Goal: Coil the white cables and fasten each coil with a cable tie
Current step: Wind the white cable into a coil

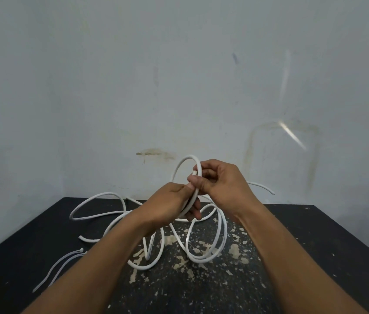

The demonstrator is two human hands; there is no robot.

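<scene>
A white cable (221,234) sprawls in loose loops over the black table (314,245). Both hands hold one small loop of it up above the table's middle. My left hand (170,205) grips the loop's lower part, and my right hand (219,182) pinches its upper part, where the cable arcs over the fingers. One free cable end (269,191) sticks out to the right behind my right hand; another end (82,238) lies on the left. Two white cable ties (59,268) lie near the table's left front, partly hidden by my left forearm.
The table top is black with worn pale patches in the middle. A grey stained wall (179,87) rises right behind the table's far edge. The table's left and right edges are visible.
</scene>
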